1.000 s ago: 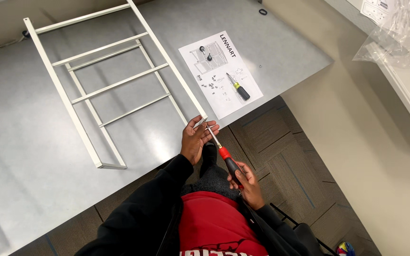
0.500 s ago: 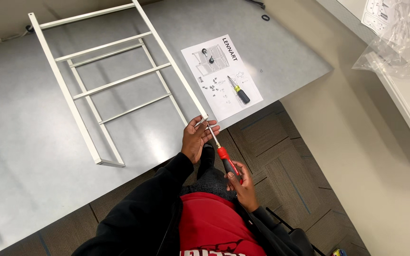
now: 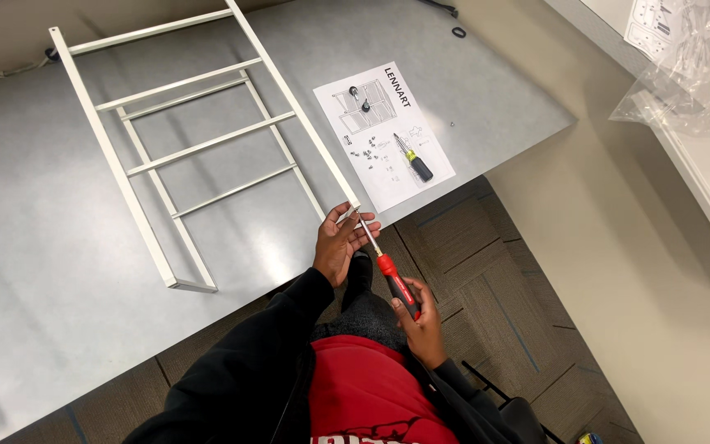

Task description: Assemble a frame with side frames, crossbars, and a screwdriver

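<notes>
Grey tabletop (image 3: 59, 271) over brown carpet; my left grip (image 3: 340, 243) clamps the white frame (image 3: 207, 146) corner, right grip (image 3: 417, 316) clamps the red screwdriver (image 3: 394, 278), tip hidden

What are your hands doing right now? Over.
Left hand steadying white frame corner. Right hand gripping red screwdriver, tip at frame end. Nothing blocking.

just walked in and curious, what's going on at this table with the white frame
A person is working on a white metal frame lying flat on a grey table. Their left hand steadies the frame's near corner, while the right hand grips a red-handled screwdriver with its tip at that corner. An instruction sheet lies beside the frame with a second, yellow-and-black screwdriver and some small hardware on it.
</notes>
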